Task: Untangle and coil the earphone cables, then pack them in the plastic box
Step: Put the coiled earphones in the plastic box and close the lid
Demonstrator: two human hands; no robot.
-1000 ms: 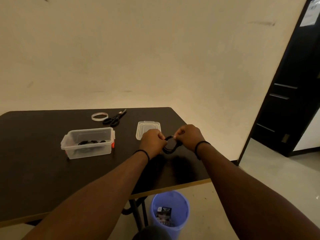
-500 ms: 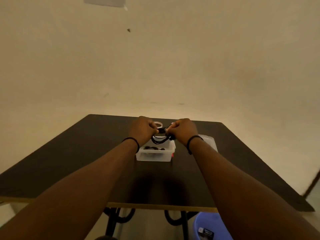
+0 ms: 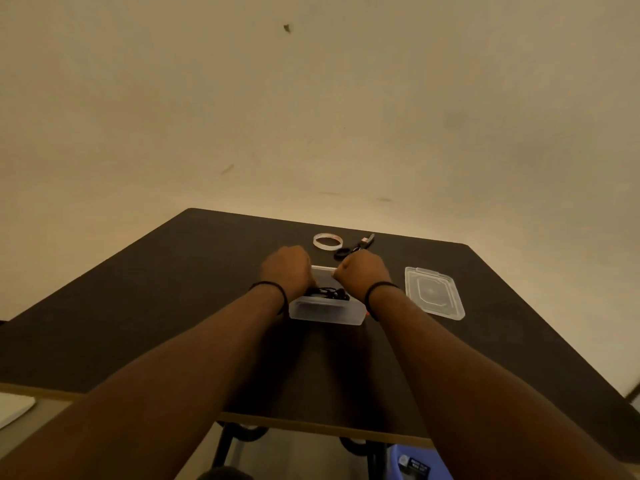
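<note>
A clear plastic box (image 3: pixel 327 315) stands mid-table with black earphone cables (image 3: pixel 329 293) lying inside it. My left hand (image 3: pixel 285 268) and my right hand (image 3: pixel 362 271) are both lowered over the box's far half, fingers curled downward into it. The fingertips are hidden behind the backs of the hands. The black cable runs from under my left hand across toward my right wrist. The box's clear lid (image 3: pixel 433 292) lies flat on the table to the right of the box.
A roll of clear tape (image 3: pixel 328 241) and black scissors (image 3: pixel 355 247) lie behind the box near the far table edge. A blue bin (image 3: pixel 415 465) stands under the table's near edge. The dark table (image 3: pixel 156 306) backs onto a plain wall.
Both hands carried the coiled cable left from beside the lid to above the box, then lowered it inside. The view swung left, so the doorway is out of sight.
</note>
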